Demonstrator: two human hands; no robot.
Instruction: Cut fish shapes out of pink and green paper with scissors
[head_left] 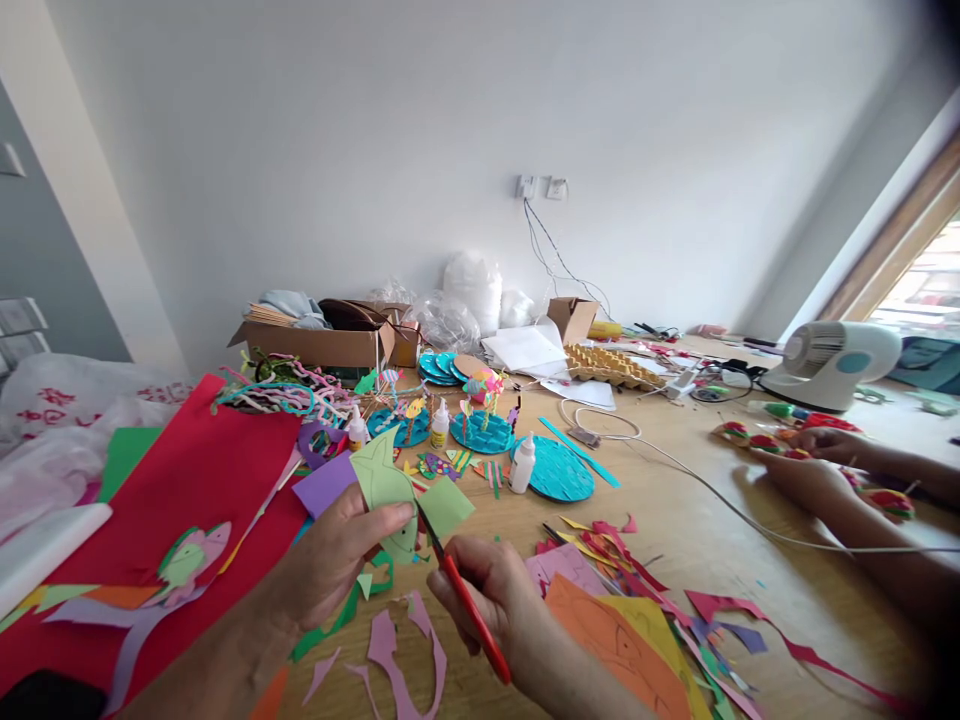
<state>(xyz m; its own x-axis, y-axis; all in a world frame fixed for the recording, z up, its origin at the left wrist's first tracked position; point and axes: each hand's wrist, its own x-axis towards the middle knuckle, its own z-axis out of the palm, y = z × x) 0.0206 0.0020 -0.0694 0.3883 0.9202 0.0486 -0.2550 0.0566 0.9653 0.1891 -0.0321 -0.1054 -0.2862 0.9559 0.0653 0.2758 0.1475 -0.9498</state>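
Observation:
Between thumb and fingers, my left hand [341,550] grips a light green paper sheet [382,475] with a drawn outline on it, partly cut. Red-handled scissors [472,617] are in my right hand [491,600], their dark blades at the paper's right edge near my left thumb. A purple paper piece [326,487] shows behind my left hand. Below my hands lie pink paper offcuts [409,640] and green scraps. Right of my right hand rests an orange sheet [622,650] with a pencil drawing, on top of a yellow one.
Blue round discs [561,470] and white glue bottles [523,464] stand ahead. Red paper [195,480] covers the left side, with cut fish shapes [191,560] on it. A white cable [697,475] crosses the right side, near another person's hands [810,470] and a fan [825,365].

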